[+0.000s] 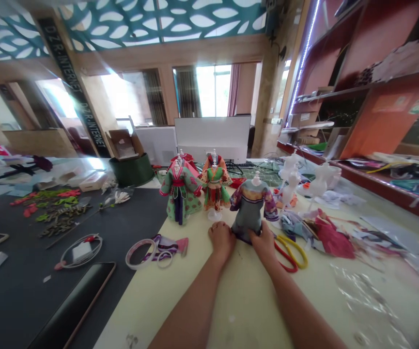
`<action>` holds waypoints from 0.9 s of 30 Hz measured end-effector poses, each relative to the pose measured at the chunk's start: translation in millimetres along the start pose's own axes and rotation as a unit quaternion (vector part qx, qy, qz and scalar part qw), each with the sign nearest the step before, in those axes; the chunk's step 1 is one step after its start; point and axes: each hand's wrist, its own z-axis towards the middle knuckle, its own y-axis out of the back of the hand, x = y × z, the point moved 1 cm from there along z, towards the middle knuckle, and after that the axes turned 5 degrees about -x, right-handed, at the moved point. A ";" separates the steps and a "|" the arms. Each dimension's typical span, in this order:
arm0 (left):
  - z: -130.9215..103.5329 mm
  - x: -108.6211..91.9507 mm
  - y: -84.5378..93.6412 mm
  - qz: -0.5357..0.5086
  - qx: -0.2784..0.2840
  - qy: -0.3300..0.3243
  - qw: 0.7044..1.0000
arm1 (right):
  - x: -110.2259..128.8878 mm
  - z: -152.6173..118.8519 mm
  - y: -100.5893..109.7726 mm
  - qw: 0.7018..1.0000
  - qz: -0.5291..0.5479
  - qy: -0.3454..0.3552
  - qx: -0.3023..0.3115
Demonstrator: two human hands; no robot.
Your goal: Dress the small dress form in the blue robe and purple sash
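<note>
A small dress form wearing a grey garment point(252, 207) with purple patterned sleeves stands upright on the pale table point(231, 300). My left hand point(223, 239) is at the garment's lower left edge, its fingers curled. My right hand point(264, 240) pinches the lower right part of the hem. To the left stand a green and pink robe point(181, 194) and a green and orange outfit point(214, 186) on similar forms. Scissors with red and yellow handles point(292, 252) lie just right of my right hand.
Tape rolls point(141, 254) lie on a purple cloth strip at left. A phone point(76, 305) and coiled cable point(82, 251) rest on the dark mat. Fabric scraps point(334, 237) and white bare forms point(289, 184) occupy the right. A monitor point(212, 138) stands behind.
</note>
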 end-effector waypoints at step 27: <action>19.3 2.7 21.5 -0.384 0.000 0.102 0.918 | 5.3 13.5 25.7 0.952 0.271 -0.138 -0.027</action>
